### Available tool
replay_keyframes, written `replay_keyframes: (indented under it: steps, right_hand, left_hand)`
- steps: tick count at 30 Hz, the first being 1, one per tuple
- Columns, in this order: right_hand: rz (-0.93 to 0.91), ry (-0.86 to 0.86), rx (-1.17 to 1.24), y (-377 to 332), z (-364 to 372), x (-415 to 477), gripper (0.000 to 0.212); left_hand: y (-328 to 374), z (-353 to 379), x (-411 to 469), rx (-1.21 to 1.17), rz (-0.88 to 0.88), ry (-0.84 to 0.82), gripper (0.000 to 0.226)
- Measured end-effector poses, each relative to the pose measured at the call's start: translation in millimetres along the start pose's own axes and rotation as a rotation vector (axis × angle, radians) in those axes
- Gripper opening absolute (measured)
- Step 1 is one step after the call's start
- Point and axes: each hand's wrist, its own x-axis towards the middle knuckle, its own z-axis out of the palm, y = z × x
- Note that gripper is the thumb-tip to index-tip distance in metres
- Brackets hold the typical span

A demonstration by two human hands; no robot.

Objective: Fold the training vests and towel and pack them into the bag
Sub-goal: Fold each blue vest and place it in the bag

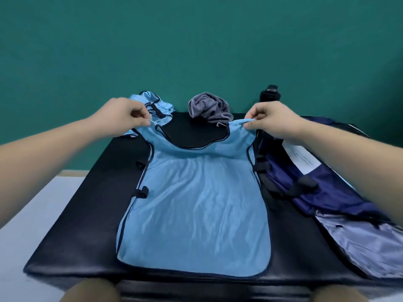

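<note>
The left hand pinches the vest at its 10 o'clock shoulder, the right hand at 2 o'clock. The vest lies spread on the mat, towel at 12, bag at 3.

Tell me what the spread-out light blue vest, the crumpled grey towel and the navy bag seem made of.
Light blue vest: thin synthetic cloth, probably polyester; slight sheen, fine ripples, dark bound edges.
Grey towel: soft matte knit with fine stripes, loosely bunched; fibre unclear.
Navy bag: woven nylon-like fabric; glossy grey lining shows near its open end.
</note>
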Motion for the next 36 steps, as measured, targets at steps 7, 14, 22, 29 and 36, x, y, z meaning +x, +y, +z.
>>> replay_keyframes:
  steps: [7, 14, 22, 29, 36]
  right_hand:
    - [-0.038, -0.1, -0.02, -5.6, 21.0, -93.8, 0.011]
    - [-0.084, -0.216, -0.072, 1.9, 39.1, -169.6, 0.013]
    - [-0.088, -0.28, -0.208, 12.0, 64.1, -224.8, 0.016]
    - [-0.167, -0.395, -0.375, 39.6, 82.0, -247.1, 0.019]
    - [-0.174, -0.508, -0.556, 62.1, 91.8, -260.1, 0.023]
  left_hand:
    - [11.8, 1.0, -91.1, -0.048, 0.032, -0.094, 0.009]
    - [16.8, 14.7, -168.6, -0.069, 0.046, -0.208, 0.012]
    - [0.8, 48.4, -219.2, -0.028, 0.135, -0.302, 0.018]
    - [-8.7, 69.9, -239.1, 0.018, 0.159, -0.371, 0.019]
    - [-18.9, 88.0, -251.9, 0.064, 0.157, -0.436, 0.019]
